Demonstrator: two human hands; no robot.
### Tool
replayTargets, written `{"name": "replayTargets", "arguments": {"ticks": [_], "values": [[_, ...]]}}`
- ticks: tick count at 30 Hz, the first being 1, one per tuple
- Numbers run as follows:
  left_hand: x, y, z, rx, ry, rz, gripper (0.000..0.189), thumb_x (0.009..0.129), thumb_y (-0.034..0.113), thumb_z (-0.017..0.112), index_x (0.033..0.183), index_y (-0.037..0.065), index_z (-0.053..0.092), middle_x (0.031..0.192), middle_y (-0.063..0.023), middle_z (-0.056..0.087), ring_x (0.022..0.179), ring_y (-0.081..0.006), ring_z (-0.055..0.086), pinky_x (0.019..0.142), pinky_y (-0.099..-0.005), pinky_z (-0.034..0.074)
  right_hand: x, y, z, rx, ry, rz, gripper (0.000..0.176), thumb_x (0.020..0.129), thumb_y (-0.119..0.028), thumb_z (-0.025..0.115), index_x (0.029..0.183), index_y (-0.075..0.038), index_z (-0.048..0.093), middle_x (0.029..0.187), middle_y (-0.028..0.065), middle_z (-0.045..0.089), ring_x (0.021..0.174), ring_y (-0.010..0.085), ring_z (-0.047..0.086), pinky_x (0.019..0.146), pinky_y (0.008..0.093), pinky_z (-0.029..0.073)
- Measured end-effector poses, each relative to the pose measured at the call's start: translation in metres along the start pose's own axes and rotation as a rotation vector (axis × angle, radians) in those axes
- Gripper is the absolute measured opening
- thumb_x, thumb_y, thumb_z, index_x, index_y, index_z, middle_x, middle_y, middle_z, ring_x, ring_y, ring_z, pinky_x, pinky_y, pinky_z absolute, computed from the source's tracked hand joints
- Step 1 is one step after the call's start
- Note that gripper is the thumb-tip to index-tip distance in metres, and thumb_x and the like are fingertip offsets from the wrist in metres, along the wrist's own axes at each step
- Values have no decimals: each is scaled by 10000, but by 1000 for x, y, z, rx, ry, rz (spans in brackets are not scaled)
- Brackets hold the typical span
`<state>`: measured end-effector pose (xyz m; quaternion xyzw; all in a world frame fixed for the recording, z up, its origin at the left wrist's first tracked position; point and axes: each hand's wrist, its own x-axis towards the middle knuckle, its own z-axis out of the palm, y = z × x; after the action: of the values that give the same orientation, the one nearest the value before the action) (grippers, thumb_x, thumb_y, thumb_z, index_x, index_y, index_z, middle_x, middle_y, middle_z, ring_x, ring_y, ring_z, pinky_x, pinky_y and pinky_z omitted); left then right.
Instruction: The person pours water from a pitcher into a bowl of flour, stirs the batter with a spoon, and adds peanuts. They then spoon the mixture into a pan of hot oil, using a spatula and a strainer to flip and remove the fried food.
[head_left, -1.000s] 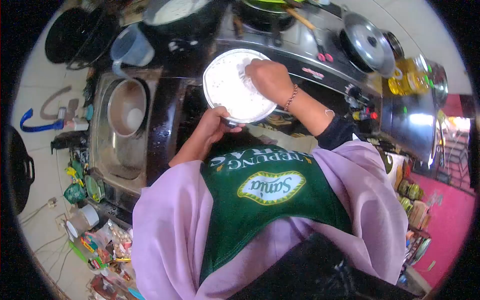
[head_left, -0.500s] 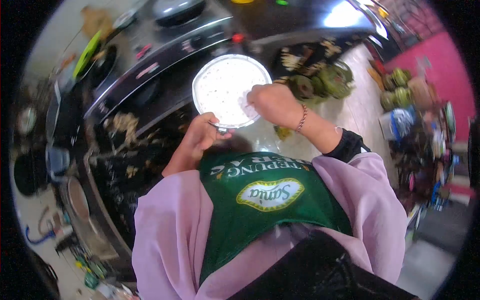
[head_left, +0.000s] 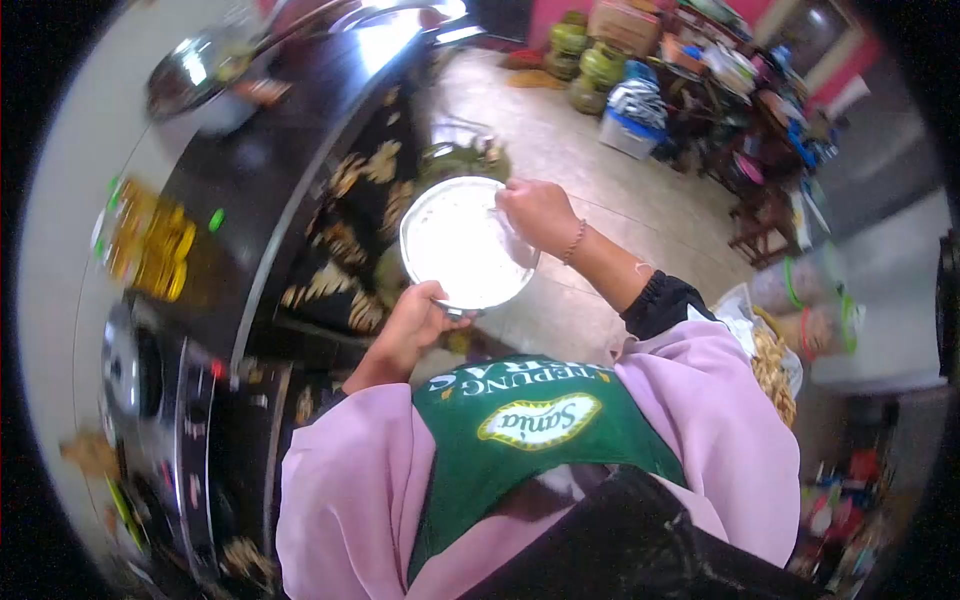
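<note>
A round, pale pan or tray (head_left: 465,245) with a bright white inside is held up in front of my green apron (head_left: 540,420). My left hand (head_left: 420,322) grips its near rim, thumb on top and fingers beneath. At the pan's upper right edge is my right hand (head_left: 540,215), its fingers curled together over the rim area. Something small and pale seems to be between those fingers, but glare hides what it is.
A dark counter (head_left: 270,150) runs along the left, with bottles of yellow oil (head_left: 150,240) and a silver pot (head_left: 135,360). Green gas cylinders (head_left: 600,65) and a blue-white container (head_left: 635,115) stand across the tiled floor. A basket of brown food (head_left: 772,370) is at right.
The view has swung to the right, bringing the oil bottles and more floor into sight. Both hands still hold up the pan; my right hand is now nearer its upper right edge.
</note>
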<state>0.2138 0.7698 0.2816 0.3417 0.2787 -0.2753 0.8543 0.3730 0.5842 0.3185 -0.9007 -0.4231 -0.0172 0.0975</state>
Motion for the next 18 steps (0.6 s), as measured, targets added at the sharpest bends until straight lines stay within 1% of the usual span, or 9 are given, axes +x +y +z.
{"name": "replayTargets", "arguments": {"ticks": [2,6,7,9,12,13,14,16,18], "values": [[13,5,7,10,-29,-87,427,724,91,421,1117,-76,427,939,-214,577,764,-309,595,633,-393,496,-27,11,-6,8,-116,125,70,705,-132,596,738,-74,613,739,107,592,667,269,613,573,372,503],[43,4,0,-9,-71,-203,468,738,92,416,1180,-57,375,978,-214,570,779,-311,598,656,-409,505,-57,20,-13,60,-233,184,61,721,-141,591,721,-83,608,727,103,586,658,269,607,565,388,489],[62,-17,-9,15,-86,-174,471,741,91,416,1186,-55,367,983,-212,569,780,-311,597,656,-408,504,-78,21,6,66,-208,195,64,729,-151,589,715,-90,603,731,90,582,672,265,600,573,384,483],[76,-5,1,9,-89,-174,482,751,82,413,1208,-56,347,999,-222,563,787,-311,597,643,-427,506,-80,16,-9,119,-239,278,78,744,-169,585,702,-104,592,737,66,575,700,256,586,590,374,469],[86,-11,12,-58,-79,-169,488,751,74,412,1222,-38,360,1033,-206,565,843,-301,592,650,-453,501,-81,8,-2,249,-245,263,81,745,-151,570,700,-87,591,738,101,581,679,284,594,586,402,473],[84,-1,24,-67,-37,-271,481,746,78,419,1216,-20,387,1041,-175,572,872,-299,586,680,-461,491,-81,2,-2,266,-244,269,80,745,-149,566,700,-88,591,737,101,580,688,285,593,592,402,473],[121,-4,12,127,-137,-179,413,765,80,426,1157,-49,436,1013,-194,574,860,-307,591,713,-449,501,-69,17,1,231,-179,265,80,746,-147,562,701,-89,592,737,101,579,697,285,592,598,401,474],[166,-7,1,192,-260,-110,342,776,90,446,1071,-74,502,965,-206,582,840,-305,598,747,-424,510,-40,53,20,202,-97,207,74,741,-144,557,704,-92,594,738,98,577,716,284,589,611,398,474],[215,7,9,16,-376,-131,315,762,107,472,1018,-64,538,925,-189,596,825,-286,601,751,-397,508,-6,108,36,166,-22,165,68,735,-137,558,703,-91,596,749,96,583,723,282,591,613,398,475]]}}
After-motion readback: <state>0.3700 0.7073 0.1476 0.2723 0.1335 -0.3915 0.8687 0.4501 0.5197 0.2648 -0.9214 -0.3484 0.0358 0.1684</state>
